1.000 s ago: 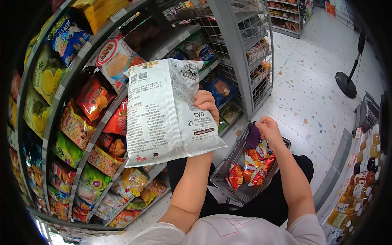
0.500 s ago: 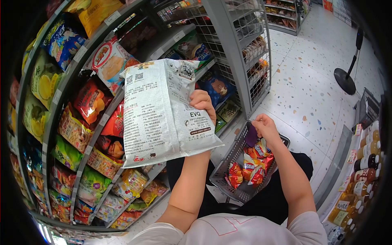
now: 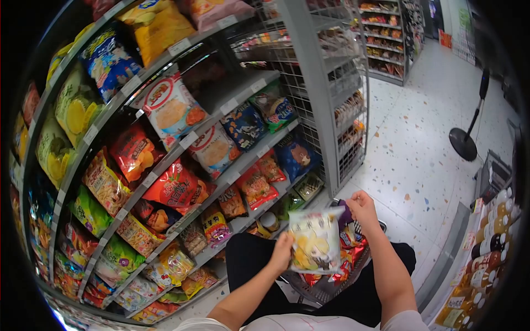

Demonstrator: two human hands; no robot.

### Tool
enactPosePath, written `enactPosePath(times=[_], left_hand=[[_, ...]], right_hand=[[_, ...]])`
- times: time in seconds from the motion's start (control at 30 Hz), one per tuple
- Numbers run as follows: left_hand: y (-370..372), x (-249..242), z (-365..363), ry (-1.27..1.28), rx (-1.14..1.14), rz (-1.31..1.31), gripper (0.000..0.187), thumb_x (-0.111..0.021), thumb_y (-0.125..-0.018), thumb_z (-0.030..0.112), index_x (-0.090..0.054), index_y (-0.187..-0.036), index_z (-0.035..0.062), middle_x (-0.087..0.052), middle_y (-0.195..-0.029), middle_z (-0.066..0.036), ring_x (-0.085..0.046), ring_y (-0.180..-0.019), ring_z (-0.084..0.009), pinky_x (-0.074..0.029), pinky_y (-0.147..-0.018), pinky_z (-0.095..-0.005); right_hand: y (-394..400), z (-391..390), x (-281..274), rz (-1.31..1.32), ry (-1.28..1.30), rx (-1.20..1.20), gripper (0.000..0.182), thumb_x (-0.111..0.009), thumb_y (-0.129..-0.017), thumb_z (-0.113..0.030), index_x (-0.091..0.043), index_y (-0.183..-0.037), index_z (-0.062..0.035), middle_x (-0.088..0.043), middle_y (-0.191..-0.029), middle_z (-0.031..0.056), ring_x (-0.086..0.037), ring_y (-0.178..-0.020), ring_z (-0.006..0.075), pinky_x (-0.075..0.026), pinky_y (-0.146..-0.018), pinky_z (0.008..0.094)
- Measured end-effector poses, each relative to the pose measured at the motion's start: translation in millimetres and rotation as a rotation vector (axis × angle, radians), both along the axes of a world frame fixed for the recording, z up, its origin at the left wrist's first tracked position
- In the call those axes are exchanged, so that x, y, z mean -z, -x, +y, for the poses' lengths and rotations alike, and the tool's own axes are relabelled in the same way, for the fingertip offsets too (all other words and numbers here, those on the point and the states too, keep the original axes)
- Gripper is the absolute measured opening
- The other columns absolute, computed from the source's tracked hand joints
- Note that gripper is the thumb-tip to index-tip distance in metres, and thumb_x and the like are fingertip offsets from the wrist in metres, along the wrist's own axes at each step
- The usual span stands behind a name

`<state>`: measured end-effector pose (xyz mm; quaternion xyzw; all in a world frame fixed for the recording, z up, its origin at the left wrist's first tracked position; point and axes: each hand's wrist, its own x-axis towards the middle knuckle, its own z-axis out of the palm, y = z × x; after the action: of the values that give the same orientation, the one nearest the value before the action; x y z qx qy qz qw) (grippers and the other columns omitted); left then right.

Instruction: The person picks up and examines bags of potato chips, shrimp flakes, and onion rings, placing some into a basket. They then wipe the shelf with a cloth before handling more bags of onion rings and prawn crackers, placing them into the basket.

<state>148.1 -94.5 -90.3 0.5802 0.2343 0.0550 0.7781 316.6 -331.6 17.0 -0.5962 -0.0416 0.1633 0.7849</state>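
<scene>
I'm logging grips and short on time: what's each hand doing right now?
Left hand: closed, holding the pale snack bag by its side.
Right hand: closed, apparently pinching a purple item; exact grip unclear.

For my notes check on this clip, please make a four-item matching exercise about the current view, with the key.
1. Left hand
2. Right hand
3. Basket
4. Stand

A. Black with a round base, on the speckled floor
B. Grasping the side of a pale bag
C. Grey, with red packets inside
D. Fingers beside a purple item

Pairs: 1-B, 2-D, 3-C, 4-A
</scene>
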Motion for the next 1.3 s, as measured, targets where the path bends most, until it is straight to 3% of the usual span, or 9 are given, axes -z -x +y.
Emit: enactPosePath(times=[0.1,0.27,0.33,0.43,0.53,0.63,0.7,1.1,1.3], left_hand=[[16.5,35.0,-28.0,-0.168,-0.112,0.141,0.02,-0.045,-0.1,0.023,-0.052,-0.09,0.0079,-0.051,-0.077,0.001,-0.047,-0.068,-0.0087,-0.042,-0.06,-0.026],[26.1,98.8,-44.9,-0.429,-0.006,0.222,0.016,-0.048,-0.097,0.019,-0.05,-0.087,0.006,-0.051,-0.077,-0.003,-0.047,-0.071,-0.0107,-0.041,-0.063,-0.0291],[24.0,106.8,-42.5,-0.441,0.169,0.312,0.017,-0.054,-0.092,0.018,-0.049,-0.092,0.0023,-0.055,-0.081,-0.014,-0.055,-0.077,-0.0224,-0.045,-0.07,-0.0379],[4.7,18.2,-20.6,-0.681,0.105,0.01,0.034,-0.06,-0.088,0.016,-0.046,-0.115,-0.0002,-0.056,-0.104,-0.02,-0.057,-0.096,-0.0289,-0.045,-0.084,-0.0385],[-13.7,-185.4,34.1,-0.867,-0.091,-0.424,0.054,-0.059,-0.088,0.01,-0.037,-0.135,-0.0039,-0.037,-0.142,-0.02,-0.036,-0.134,-0.0294,-0.032,-0.109,-0.0399],[-31.1,-314.4,105.7,-0.985,-0.446,-0.756,0.077,-0.058,-0.085,0.005,-0.012,-0.146,-0.0062,-0.019,-0.152,-0.021,-0.017,-0.143,-0.0272,-0.013,-0.116,-0.0378],[-52.0,-367.1,144.1,-0.895,-0.605,-0.798,0.084,-0.066,-0.084,0.016,-0.014,-0.146,-0.0087,-0.024,-0.149,-0.027,-0.026,-0.14,-0.0307,-0.021,-0.113,-0.0377],[-115.8,-412.6,247.8,-0.595,-0.435,-0.685,0.093,-0.08,-0.069,0.027,-0.026,-0.138,-0.0043,-0.046,-0.131,-0.02,-0.05,-0.118,-0.0273,-0.043,-0.097,-0.0369],[-115.3,-441.3,233.1,-0.554,-0.208,-0.623,0.067,-0.071,-0.084,0.034,-0.039,-0.132,0.0008,-0.054,-0.122,-0.014,-0.06,-0.104,-0.0241,-0.057,-0.076,-0.0365]], right_hand=[[-2.8,9.4,-0.7,-0.203,0.105,0.041,0.01,-0.062,-0.086,-0.003,-0.052,-0.085,-0.0052,-0.052,-0.064,-0.0044,-0.047,-0.054,0.0032,-0.036,-0.049,0.0187],[-3.1,64.6,-69.0,-0.512,-0.033,-0.185,0.015,-0.066,-0.085,-0.004,-0.054,-0.095,-0.0021,-0.059,-0.087,0.0013,-0.055,-0.077,0.0054,-0.045,-0.064,0.0197],[4.7,98.1,-133.6,-0.637,0.082,-0.293,0.02,-0.068,-0.083,-0.006,-0.055,-0.099,-0.0026,-0.059,-0.09,0.0012,-0.057,-0.08,0.0065,-0.046,-0.066,0.0203],[-10.1,158.6,-192.0,-0.878,0.077,-0.378,0.043,-0.07,-0.084,-0.022,-0.055,-0.119,-0.0021,-0.062,-0.113,0.0116,-0.058,-0.107,0.0193,-0.048,-0.085,0.0316],[-33.7,217.1,-244.6,-1.09,0.178,-0.358,0.075,-0.071,-0.082,-0.036,-0.04,-0.139,0.0013,-0.047,-0.138,0.0198,-0.045,-0.128,0.0279,-0.036,-0.105,0.0375],[-67.7,284.6,-281.3,-1.0,0.149,-0.458,0.102,-0.072,-0.077,-0.051,-0.022,-0.147,0.003,-0.033,-0.146,0.0272,-0.031,-0.139,0.0313,-0.028,-0.111,0.0392],[-72.3,315.4,-305.6,-0.977,0.213,-0.458,0.103,-0.072,-0.076,-0.056,-0.024,-0.146,0.0028,-0.036,-0.145,0.0257,-0.036,-0.136,0.0303,-0.03,-0.109,0.0391],[-96.6,384.2,-332.3,-0.626,-0.096,-0.866,0.064,-0.071,-0.079,-0.051,-0.056,-0.123,-0.0075,-0.064,-0.115,0.0072,-0.06,-0.105,0.0151,-0.046,-0.092,0.0317],[-93.3,348.0,-378.4,-0.65,0.312,-0.664,0.061,-0.06,-0.084,-0.06,-0.062,-0.117,-0.0094,-0.065,-0.116,0.0061,-0.063,-0.104,0.0134,-0.049,-0.09,0.0292]])
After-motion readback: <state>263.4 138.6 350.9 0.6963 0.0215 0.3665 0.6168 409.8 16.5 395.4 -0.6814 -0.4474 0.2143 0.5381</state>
